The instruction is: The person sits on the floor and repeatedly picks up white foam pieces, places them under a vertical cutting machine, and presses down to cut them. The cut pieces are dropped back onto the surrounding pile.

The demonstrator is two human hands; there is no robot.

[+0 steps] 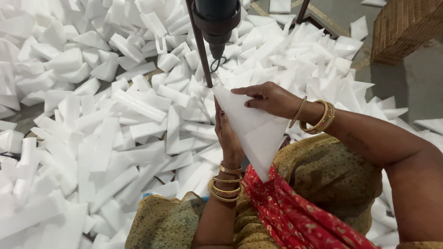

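I hold a white triangular foam sheet (256,129) up in front of me, its point hanging down over my lap. My left hand (227,136) presses flat against its left edge, fingers straight. My right hand (270,98) pinches the sheet's top edge from above. Both wrists carry gold bangles. Just above the sheet's top corner hangs a dark machine head (216,20) with a small wire hook at its tip, beside a thin dark rod (202,46).
A deep pile of white foam offcuts (106,120) covers the floor to the left and ahead. A woven wicker basket (404,27) stands at the upper right on grey floor. My lap is covered by olive cloth and a red patterned scarf (290,212).
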